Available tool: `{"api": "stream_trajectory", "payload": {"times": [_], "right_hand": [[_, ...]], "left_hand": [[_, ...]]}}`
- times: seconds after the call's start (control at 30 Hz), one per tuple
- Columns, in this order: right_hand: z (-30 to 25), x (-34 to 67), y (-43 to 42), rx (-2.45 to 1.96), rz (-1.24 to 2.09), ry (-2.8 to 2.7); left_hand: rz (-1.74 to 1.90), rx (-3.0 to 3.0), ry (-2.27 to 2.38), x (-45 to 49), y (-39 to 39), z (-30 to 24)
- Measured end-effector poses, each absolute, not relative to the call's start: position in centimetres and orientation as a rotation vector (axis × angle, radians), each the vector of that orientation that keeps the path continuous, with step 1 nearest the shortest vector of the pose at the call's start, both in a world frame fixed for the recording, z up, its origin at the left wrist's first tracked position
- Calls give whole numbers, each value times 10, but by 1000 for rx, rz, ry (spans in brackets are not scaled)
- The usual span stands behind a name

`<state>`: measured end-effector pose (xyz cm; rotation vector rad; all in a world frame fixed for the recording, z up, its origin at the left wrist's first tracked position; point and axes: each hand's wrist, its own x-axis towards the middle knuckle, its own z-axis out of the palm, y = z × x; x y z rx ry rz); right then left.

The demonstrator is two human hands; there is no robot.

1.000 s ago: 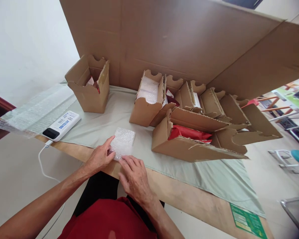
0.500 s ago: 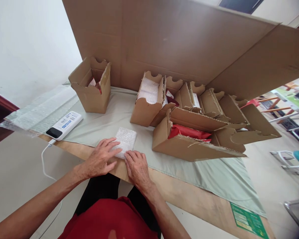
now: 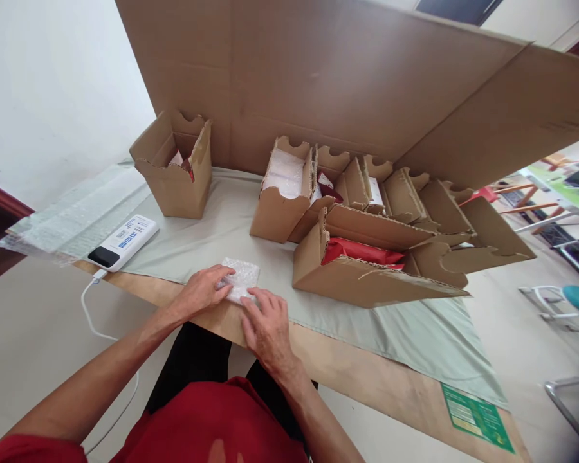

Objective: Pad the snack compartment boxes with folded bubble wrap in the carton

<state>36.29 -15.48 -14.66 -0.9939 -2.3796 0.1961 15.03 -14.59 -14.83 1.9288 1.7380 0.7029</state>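
Observation:
A small folded piece of bubble wrap (image 3: pixel 242 276) lies on the pale green cloth (image 3: pixel 231 228) near the table's front edge. My left hand (image 3: pixel 203 292) grips its left side with curled fingers. My right hand (image 3: pixel 266 325) presses on its near edge, fingers bent over it. An open cardboard box (image 3: pixel 367 267) with a red packet (image 3: pixel 361 252) inside lies just to the right of my hands.
Several open cardboard boxes (image 3: pixel 289 193) stand behind in a row, one (image 3: pixel 176 164) apart at the left. A white power bank (image 3: pixel 123 241) with a cable lies at the left on a bubble wrap sheet (image 3: pixel 72 215). A tall cardboard wall (image 3: pixel 318 77) backs the table.
The bubble wrap has been folded smaller and drawn nearer the table edge. Both hands have closed in over it.

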Motion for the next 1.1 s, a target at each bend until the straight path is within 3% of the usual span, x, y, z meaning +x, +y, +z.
{"api": "stream_trajectory", "payload": {"times": [0.13, 0.3, 0.47, 0.63, 0.77, 0.9, 1.1], "right_hand": [[-155, 357, -143, -970, 282, -2482], [-150, 359, -129, -1121, 765, -2034], [-134, 367, -141, -1087, 1298, -1631], [-120, 390, -157, -1117, 1244, -1547], [-104, 416, -173, -996, 1530, -1484], [-67, 455, -178, -1079, 1259, -1668], [38, 537, -120, -1245, 715, -1626]], "left_hand": [[902, 1821, 1865, 156, -151, -144], [1412, 957, 1754, 170, -166, -131], [1380, 502, 1228, 201, -175, -116], [1364, 589, 1167, 216, -180, -102], [1287, 756, 1003, 222, -184, -94], [1199, 950, 876, 237, -179, -80], [1441, 1273, 888, 251, -151, -68]]}}
